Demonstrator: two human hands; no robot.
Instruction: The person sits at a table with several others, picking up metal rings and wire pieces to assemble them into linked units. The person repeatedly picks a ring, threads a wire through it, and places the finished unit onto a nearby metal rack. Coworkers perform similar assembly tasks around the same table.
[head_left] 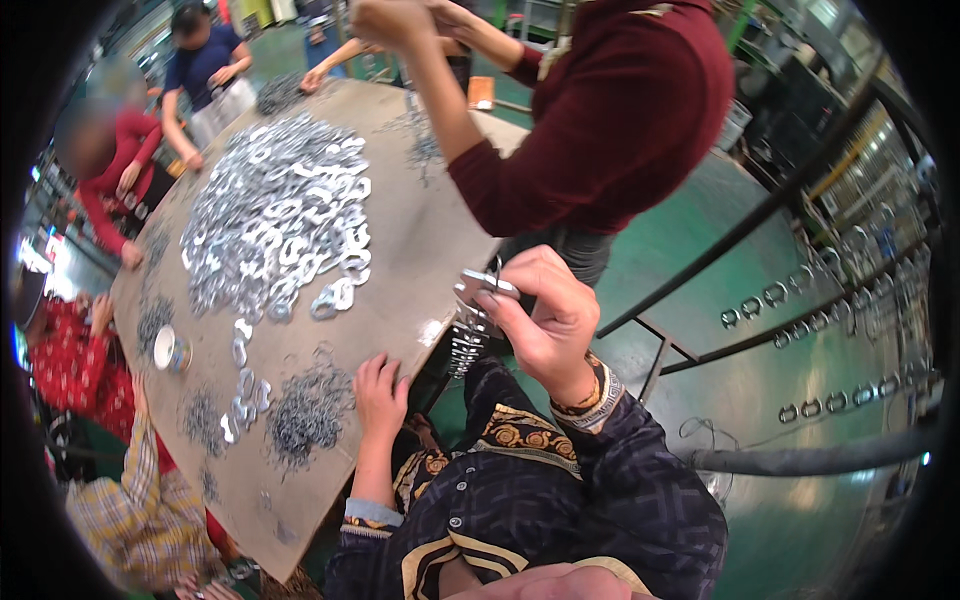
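Observation:
Raised beyond the table's near edge, my right hand (548, 315) pinches a shiny flat metal piece (484, 287) between thumb and fingers. A thin dark wire loop shows at its top. Several similar metal pieces (465, 348) hang in a row below the hand; how they are joined is too small to tell. My left hand (382, 395) lies on the table's edge with its fingers stretched out and nothing in it. Just left of it is a tangled pile of dark wire hooks (308, 415). A large heap of silver oval metal rings (280, 210) covers the table's middle.
A brown table (400, 270) carries more small hook piles and a white cup (172, 350). Close ahead stands a person in a maroon top (620, 120). Other people work along the far and left sides. Metal bars (740, 230) and hanging rows of rings (775, 295) are at right.

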